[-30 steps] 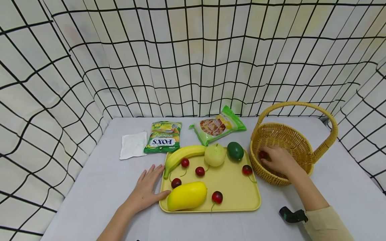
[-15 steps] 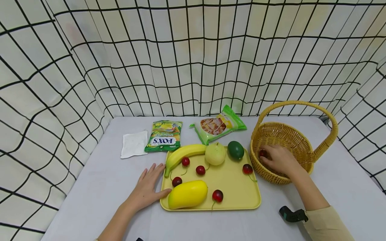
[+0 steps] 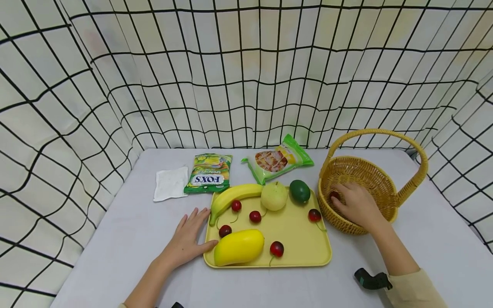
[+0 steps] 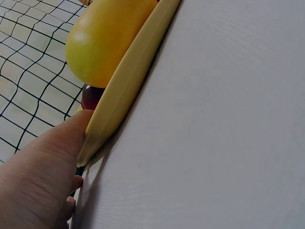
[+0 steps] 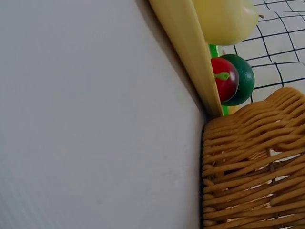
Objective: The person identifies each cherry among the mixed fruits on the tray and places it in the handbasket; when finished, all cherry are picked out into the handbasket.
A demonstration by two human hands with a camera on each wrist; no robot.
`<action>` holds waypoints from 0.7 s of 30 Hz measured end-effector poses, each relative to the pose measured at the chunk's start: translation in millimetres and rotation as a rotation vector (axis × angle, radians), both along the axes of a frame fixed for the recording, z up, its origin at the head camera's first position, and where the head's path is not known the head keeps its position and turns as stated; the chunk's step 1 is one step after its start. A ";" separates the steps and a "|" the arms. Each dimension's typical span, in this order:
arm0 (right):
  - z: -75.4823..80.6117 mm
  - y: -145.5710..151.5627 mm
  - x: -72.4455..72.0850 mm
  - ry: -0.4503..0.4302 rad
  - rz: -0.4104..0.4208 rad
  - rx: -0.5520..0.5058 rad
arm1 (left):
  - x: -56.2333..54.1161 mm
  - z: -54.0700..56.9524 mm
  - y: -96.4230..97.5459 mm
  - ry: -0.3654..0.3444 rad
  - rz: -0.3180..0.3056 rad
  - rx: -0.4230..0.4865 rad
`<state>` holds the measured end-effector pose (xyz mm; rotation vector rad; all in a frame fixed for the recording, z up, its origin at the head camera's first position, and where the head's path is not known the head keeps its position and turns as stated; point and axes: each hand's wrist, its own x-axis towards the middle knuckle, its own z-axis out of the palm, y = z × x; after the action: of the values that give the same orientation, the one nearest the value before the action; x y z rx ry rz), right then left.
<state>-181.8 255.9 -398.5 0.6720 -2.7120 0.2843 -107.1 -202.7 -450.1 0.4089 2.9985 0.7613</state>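
My right hand (image 3: 357,206) reaches down inside the wicker basket (image 3: 390,201) and holds a dark red cherry (image 3: 334,195) between thumb and fingers. In the right wrist view the basket wall (image 5: 252,176) hides that hand. My left hand (image 3: 186,239) lies with its fingers spread at the left edge of the yellow tray (image 3: 300,248), the thumb touching the rim. On the tray are a mango (image 3: 239,247), a banana (image 3: 231,199), a round pale-green fruit (image 3: 274,196), a dark green fruit (image 3: 299,191) and several cherries (image 3: 276,249).
Behind the tray lie a green FOX'S candy bag (image 3: 209,173), a green and white snack packet (image 3: 275,162) and a white square packet (image 3: 171,184). The basket's tall handle (image 3: 379,131) arches over its opening. Netted white cloth (image 3: 246,77) walls the table's back and sides.
The view shifts very slightly. Both hands keep their places, the right one in the basket with the cherry and the left at the tray's edge.
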 end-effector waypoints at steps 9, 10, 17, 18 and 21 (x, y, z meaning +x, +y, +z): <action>12.5 -16.1 16.9 0.100 0.033 -0.116 | -0.3 0.8 -0.8 -0.008 -0.003 0.004; 13.8 -18.4 19.1 0.108 0.045 -0.128 | -0.6 0.8 -0.8 -0.010 -0.003 0.004; 18.4 -32.2 32.4 0.165 0.132 -0.177 | -1.0 0.9 -1.5 -0.010 -0.012 -0.001; 18.7 -34.1 33.9 0.170 0.144 -0.179 | -0.9 0.7 -1.5 -0.009 -0.013 -0.002; 19.1 -39.7 38.6 0.178 0.183 -0.183 | -0.5 0.0 -1.1 -0.008 -0.013 0.000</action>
<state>-143.2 216.2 -379.4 0.8488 -2.4246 0.4855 -107.6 -203.8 -450.1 0.4236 2.9856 0.7596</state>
